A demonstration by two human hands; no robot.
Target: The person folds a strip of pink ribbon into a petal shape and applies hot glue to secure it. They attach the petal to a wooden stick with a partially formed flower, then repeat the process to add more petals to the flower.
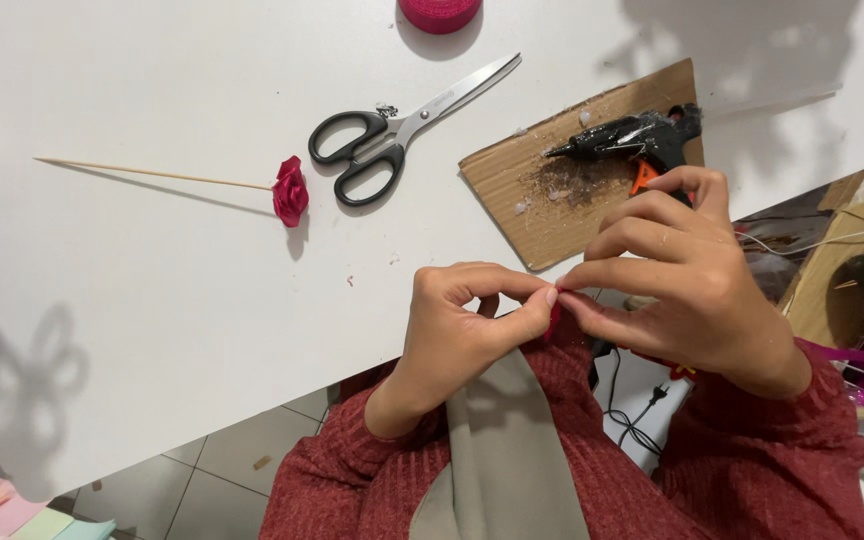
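My left hand (467,325) and my right hand (677,275) meet at the fingertips just off the white table's (152,320) near edge. Both pinch a small red piece of ribbon (553,318), mostly hidden between the fingers. A finished red ribbon rose (290,191) on a thin wooden skewer (152,173) lies on the table to the upper left. A black glue gun (627,138) with an orange trigger rests on a cardboard scrap (542,190) just beyond my right hand.
Black-handled scissors (392,135) lie between the rose and the cardboard. A red ribbon spool (440,12) sits at the far edge. Pastel paper sheets (12,505) show at the bottom left. Cables and pink ribbons clutter the right side below the table.
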